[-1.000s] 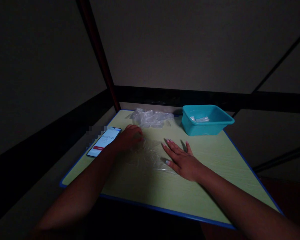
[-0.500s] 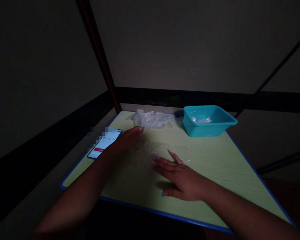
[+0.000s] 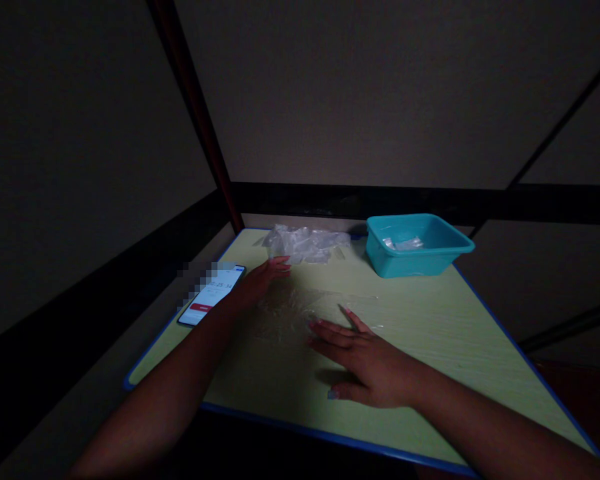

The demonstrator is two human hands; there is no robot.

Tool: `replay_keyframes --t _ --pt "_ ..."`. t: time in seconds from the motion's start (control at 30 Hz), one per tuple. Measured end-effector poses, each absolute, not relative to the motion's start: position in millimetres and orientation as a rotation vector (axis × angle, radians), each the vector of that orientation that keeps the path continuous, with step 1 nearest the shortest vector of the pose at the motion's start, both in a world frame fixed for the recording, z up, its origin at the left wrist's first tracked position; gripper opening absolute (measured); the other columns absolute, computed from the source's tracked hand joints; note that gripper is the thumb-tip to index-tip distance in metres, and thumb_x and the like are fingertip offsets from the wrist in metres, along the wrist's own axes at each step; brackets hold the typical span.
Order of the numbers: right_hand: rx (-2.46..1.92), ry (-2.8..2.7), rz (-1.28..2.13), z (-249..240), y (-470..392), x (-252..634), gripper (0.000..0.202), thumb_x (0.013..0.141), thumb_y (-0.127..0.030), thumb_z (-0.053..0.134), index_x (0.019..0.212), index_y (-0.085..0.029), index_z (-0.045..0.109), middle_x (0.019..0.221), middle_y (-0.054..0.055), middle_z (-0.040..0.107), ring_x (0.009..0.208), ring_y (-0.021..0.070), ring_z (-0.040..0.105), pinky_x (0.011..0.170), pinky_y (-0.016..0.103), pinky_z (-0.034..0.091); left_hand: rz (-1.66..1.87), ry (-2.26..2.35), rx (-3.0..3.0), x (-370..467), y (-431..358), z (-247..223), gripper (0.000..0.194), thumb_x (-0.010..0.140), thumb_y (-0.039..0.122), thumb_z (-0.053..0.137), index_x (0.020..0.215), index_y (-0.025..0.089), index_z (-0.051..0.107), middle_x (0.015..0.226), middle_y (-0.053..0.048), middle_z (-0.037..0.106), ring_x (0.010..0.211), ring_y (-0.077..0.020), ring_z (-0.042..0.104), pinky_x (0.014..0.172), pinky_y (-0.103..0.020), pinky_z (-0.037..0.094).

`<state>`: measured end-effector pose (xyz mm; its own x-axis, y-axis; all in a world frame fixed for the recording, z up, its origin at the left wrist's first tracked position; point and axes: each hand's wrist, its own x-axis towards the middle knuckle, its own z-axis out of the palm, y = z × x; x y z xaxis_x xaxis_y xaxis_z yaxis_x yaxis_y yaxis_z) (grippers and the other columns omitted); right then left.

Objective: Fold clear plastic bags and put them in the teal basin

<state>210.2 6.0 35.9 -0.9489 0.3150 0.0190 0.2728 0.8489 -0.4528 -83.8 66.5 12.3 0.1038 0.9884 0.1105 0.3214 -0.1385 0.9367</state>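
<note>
Hands w/ clear plastic sheet, flat, wrinkled, v. shiny.

We see: table pale yellow-green, faint grain, blue edging. Basin solid turquoise. Phone screen pale blue-white, red button. Pole dark red.

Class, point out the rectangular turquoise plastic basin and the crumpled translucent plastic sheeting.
Rectangular turquoise plastic basin (image 3: 413, 265): head view, outer front wall.
Crumpled translucent plastic sheeting (image 3: 305, 244): head view, its middle.
</note>
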Motion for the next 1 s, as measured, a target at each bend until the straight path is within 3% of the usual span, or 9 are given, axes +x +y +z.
replay_keyframes --t 0.27,0.53,0.8,1.0 --pt "-0.452 -2.927 0.732 38.0 3.8 210.8 0.074 0.09 -0.06 0.044 0.148 -0.018 0.029 0.153 0.015 0.026 0.142 0.0272 0.02 0.111 0.058 -0.007 0.983 1.366 1.574 -83.3 61.9 10.4 0.061 0.092 0.064 0.027 0.121 0.02 0.057 0.098 -0.01 0.071 0.086 -0.0227 0.07 0.088 -0.041 0.048" --pt "-0.451 -2.927 0.73 37.4 3.8 211.1 0.075 0.089 -0.061 0.044 0.147 -0.017 0.03 0.153 0.016 0.026 0.142 0.0259 0.02 0.112 0.055 -0.009 1.087 1.433 1.667 -79.0 62.3 16.9 0.057 0.092 0.059 0.026 0.108 0.019 0.063 0.091 -0.007 0.069 0.081 -0.0201 0.064 0.077 -0.036 0.051" --pt "-0.453 -2.932 0.731 36.0 4.7 210.5 0.073 0.089 -0.059 0.046 0.148 -0.019 0.029 0.153 0.016 0.026 0.142 0.0275 0.022 0.111 0.058 -0.007 0.958 1.519 1.641 -75.5 58.0 8.7 0.053 0.09 0.061 0.034 0.106 0.02 0.064 0.093 -0.007 0.069 0.08 -0.0201 0.064 0.075 -0.034 0.05" --pt "-0.319 -2.918 0.579 43.1 2.0 210.5 0.056 0.089 -0.054 0.05 0.135 -0.021 0.052 0.149 0.015 0.037 0.137 0.0287 0.032 0.113 0.057 0.002 1.039 1.582 1.686 -75.7 57.7 16.0 0.049 0.092 0.056 0.034 0.103 0.019 0.065 0.09 -0.006 0.069 0.075 -0.0186 0.062 0.068 -0.031 0.048"
